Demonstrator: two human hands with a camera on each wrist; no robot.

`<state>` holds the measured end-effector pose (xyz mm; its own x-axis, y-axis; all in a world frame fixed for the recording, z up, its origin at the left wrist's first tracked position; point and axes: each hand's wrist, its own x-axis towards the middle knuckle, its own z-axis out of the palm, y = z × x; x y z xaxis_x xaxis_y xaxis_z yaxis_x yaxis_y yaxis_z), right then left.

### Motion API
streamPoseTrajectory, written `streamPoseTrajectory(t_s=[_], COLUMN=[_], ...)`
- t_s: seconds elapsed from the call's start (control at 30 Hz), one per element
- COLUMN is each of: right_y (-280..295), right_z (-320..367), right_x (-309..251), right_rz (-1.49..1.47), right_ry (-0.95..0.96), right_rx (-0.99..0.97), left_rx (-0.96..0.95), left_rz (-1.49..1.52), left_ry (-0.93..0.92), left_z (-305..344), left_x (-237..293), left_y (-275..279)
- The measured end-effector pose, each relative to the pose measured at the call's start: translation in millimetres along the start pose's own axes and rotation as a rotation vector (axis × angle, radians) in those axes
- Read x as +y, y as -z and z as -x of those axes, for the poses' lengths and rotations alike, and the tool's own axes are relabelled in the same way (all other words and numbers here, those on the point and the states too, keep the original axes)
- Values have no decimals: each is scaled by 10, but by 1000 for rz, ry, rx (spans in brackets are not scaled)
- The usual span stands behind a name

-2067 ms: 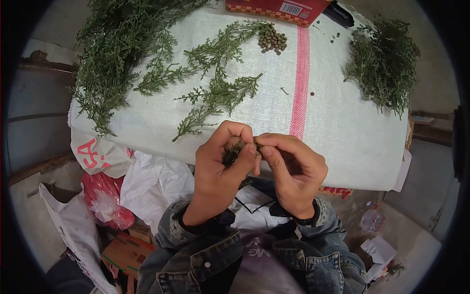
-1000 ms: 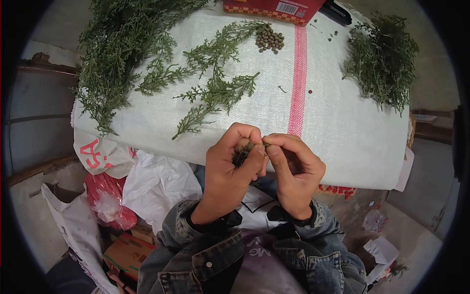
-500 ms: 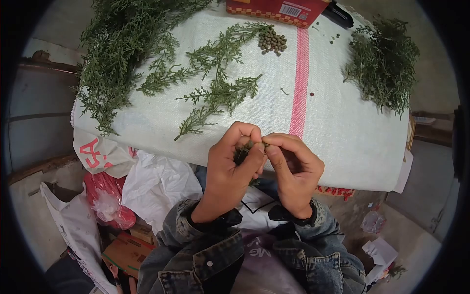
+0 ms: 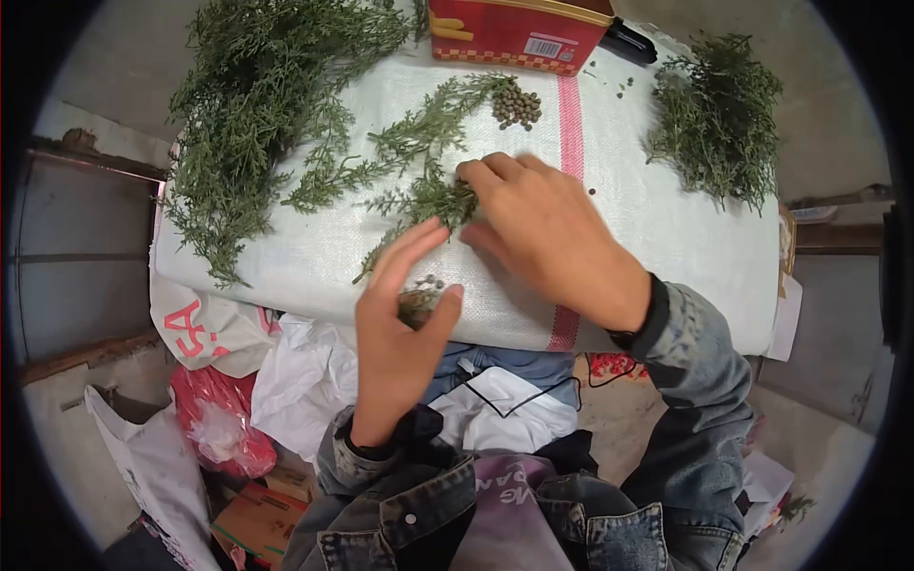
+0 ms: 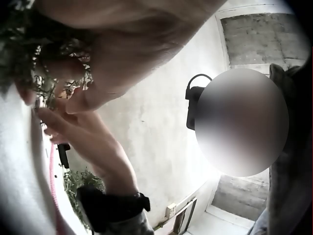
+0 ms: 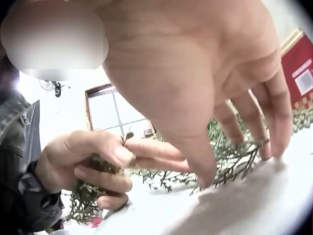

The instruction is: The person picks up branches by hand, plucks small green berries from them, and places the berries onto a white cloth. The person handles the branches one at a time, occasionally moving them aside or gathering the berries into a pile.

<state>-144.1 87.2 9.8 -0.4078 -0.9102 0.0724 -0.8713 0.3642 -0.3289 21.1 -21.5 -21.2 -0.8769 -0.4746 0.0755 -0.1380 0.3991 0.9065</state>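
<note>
In the head view the right hand [image 4: 562, 238] is over the front sprig [image 4: 443, 202] on the white sack [image 4: 666, 276]. Its thumb and fingertips stand apart on either side of that sprig [image 6: 237, 164] in the right wrist view, fingertips down at the sack. The left hand [image 4: 392, 352] holds green sprigs [image 4: 414, 306] in its palm, its lower fingers curled round them in the right wrist view, thumb and upper fingers spread. A short stem with small round berries [image 6: 129, 135] sticks up by its thumb. A pile of brown berries [image 4: 517, 105] lies farther back.
A large heap of greenery [image 4: 257, 124] covers the sack's left side, and a smaller bunch [image 4: 716, 124] lies right. At the back stand a red box [image 4: 514, 36] and a black object [image 4: 628, 43]. White and red bags [image 4: 224, 419] hang below the left front edge.
The hands were together, fingertips pinching at something small; they have parted. The right hand has moved forward over the front sprig. The left has shifted left, its thumb and upper fingers spread.
</note>
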Motion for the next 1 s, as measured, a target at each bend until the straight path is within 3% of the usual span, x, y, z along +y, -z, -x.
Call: streamPoseTrajectory(t_s=[0.03, 0.1, 0.2, 0.27, 0.37, 0.47, 0.57, 0.7, 0.87, 0.97, 1.0], right_y=[-84, -202, -89, 111, 526, 384, 347, 274, 68, 122, 193], right_z=[-29, -86, -15, 61, 214, 468, 692, 797, 843, 825, 797], right_x=[22, 16, 15, 18, -37, -1, -37, -84, -22, -80, -107], right_rz=[42, 121, -12, -69, -410, -443, -535, -722, -841, -932, -970], right_ry=[66, 208, 193, 187, -145, -147, -183, -202, -261, -331, -369], right_rx=[62, 187, 165, 153, -203, -178, -193, -217, -169, -193, -204], left_rx=[-28, -43, -93, -52, -41, -73, 307, 216, 180, 491, 493], left_rz=[-148, -132, -93, 134, 253, 251, 390, 322, 185, 547, 544], left_ry=[-111, -87, -57, 68, 161, 218, 120, 38, -105, -8, -7], left_z=[15, 55, 63, 58, 62, 102, 259, 59, -115, -4, -11], left_x=[-38, -77, -75, -59, 19, 152, 227, 435, 112, 160, 190], left_y=[7, -20, -73, -105, -71, 2, -43, -153, -376, -326, -292])
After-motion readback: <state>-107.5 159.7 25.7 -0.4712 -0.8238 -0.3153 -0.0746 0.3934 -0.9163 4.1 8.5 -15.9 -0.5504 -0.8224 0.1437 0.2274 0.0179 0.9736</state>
